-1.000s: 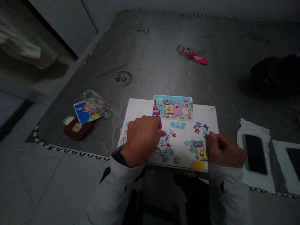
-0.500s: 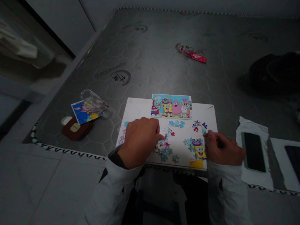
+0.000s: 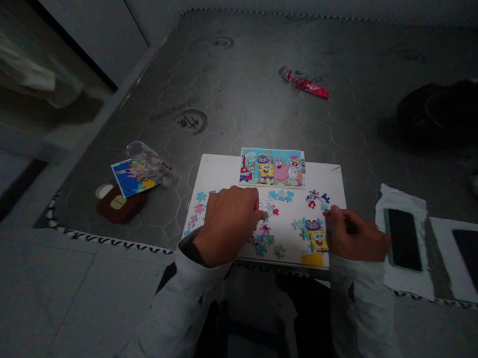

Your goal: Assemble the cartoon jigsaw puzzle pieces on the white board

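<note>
My left hand [image 3: 231, 223] is over the middle of a white board [image 3: 219, 170], its fingers closed and bent down among loose jigsaw pieces [image 3: 263, 246]. Whatever is under those fingertips is hidden. At the board's right edge rests my right hand [image 3: 355, 236], curled with thumb and fingers together; I cannot make out anything in it. Beside it lies a joined puzzle section [image 3: 318, 238] with a yellow cartoon figure. Light-blue joined pieces [image 3: 281, 195] and a small red and blue cluster [image 3: 316, 198] lie above. A picture card [image 3: 273, 168] overlaps the board's far edge.
To the left, a blue picture card [image 3: 134, 178] and a clear plastic pouch [image 3: 147, 156] lie by a brown case [image 3: 121, 208]. On the right are two phones [image 3: 405, 240]. A red wrapper [image 3: 306, 86] and a dark bag [image 3: 443, 114] are farther back on the grey mat.
My left hand has shifted slightly to the right, covering a red and blue piece that showed by its fingertips and uncovering pieces on the left. My right hand stays nearly still.
</note>
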A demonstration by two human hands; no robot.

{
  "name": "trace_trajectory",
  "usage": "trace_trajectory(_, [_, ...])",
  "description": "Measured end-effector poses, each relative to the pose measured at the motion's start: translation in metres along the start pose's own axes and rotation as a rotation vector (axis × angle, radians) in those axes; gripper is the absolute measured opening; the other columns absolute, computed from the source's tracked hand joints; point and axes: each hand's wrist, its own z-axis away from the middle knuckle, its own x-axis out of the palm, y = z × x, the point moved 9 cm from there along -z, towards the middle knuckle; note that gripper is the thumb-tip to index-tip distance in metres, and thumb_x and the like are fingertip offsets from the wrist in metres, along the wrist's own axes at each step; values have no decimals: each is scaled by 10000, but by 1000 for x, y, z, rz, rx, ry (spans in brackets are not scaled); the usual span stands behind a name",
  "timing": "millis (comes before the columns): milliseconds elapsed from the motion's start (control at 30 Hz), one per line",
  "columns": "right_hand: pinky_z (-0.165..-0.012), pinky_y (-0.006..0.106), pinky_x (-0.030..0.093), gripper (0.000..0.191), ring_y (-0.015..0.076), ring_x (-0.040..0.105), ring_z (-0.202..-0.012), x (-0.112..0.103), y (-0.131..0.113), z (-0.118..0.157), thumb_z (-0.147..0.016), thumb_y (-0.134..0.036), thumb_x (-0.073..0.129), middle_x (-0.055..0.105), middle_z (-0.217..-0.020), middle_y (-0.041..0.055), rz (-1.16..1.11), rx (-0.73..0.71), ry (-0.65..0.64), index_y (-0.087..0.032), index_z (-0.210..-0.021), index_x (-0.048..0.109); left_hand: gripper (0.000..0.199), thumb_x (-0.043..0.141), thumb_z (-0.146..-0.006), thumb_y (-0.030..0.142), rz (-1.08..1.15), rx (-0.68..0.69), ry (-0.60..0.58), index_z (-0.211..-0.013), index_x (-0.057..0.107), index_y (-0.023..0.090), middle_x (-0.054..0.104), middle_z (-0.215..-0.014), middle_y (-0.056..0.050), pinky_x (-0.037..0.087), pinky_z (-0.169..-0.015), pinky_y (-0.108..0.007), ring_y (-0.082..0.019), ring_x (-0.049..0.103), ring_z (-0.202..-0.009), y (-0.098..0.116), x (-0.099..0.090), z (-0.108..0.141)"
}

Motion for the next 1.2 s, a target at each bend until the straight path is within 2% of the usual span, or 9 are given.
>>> trace_trajectory(200, [-621, 300, 341, 518, 171, 515, -587, -1, 1, 1, -1015, -629, 574, 650, -594, 30, 4, 3, 31, -208, -907, 854, 201, 786, -953, 459, 15, 0, 18, -969, 792, 259, 796, -905, -58, 522, -864, -415, -296, 749, -961, -2, 0, 0])
trace_trajectory(433, [-613, 305, 336, 493, 171, 510, -576, -1, -1, -1, -1013, -613, 580, 637, -586, 25, -4, 9, 3, -213, -918, 853, 218, 743, -983, 481, 3, 0, 45, -1022, 794, 273, 804, -948, -66, 518, -834, -411, -300, 749, -950, 0, -5, 2])
trace_trajectory(667, [-611, 305, 337, 519, 172, 512, -572, -4, -6, 0, -1034, -620, 551, 646, -586, 30, 20, -28, 14, -216, -913, 853, 308, 702, -1007, 546, -5, 46, 45, -1052, 795, 256, 799, -938, -70, 519, -838, -385, -282, 750, -962, 15, 5, -3])
trace_trajectory(833, [-602, 301, 333, 528, 170, 528, -569, 0, -1, -1, -1030, -627, 549, 627, -580, 25, 8, -7, -4, -210, -926, 856, 306, 700, -1007, 540, 13, 42, 45, -1049, 796, 253, 801, -933, -73, 521, -811, -384, -286, 752, -941, 17, 11, -8])
trace_trajectory(1067, [-601, 300, 349, 511, 167, 534, -562, 0, 2, 0, -1015, -627, 583, 659, -593, 28, -8, 8, 8, -206, -942, 864, 254, 738, -986, 509, -9, 12, 55, -1030, 794, 265, 806, -943, -67, 508, -814, -367, -268, 748, -939, 11, 2, -2])
trace_trajectory(1133, [-602, 300, 350, 512, 169, 535, -565, 1, 1, 0, -1016, -627, 580, 656, -588, 27, -12, 3, -6, -208, -934, 863, 232, 747, -983, 493, -16, 40, 50, -1044, 793, 274, 806, -946, -58, 505, -816, -366, -266, 748, -943, 12, 1, 0])
trace_trajectory(1200, [-602, 301, 350, 513, 170, 530, -565, 1, 1, -1, -1016, -627, 578, 646, -580, 25, -16, 1, -12, -208, -929, 862, 197, 777, -966, 454, -21, 130, 19, -1064, 791, 283, 809, -971, -52, 506, -817, -369, -270, 750, -953, 18, 5, 3])
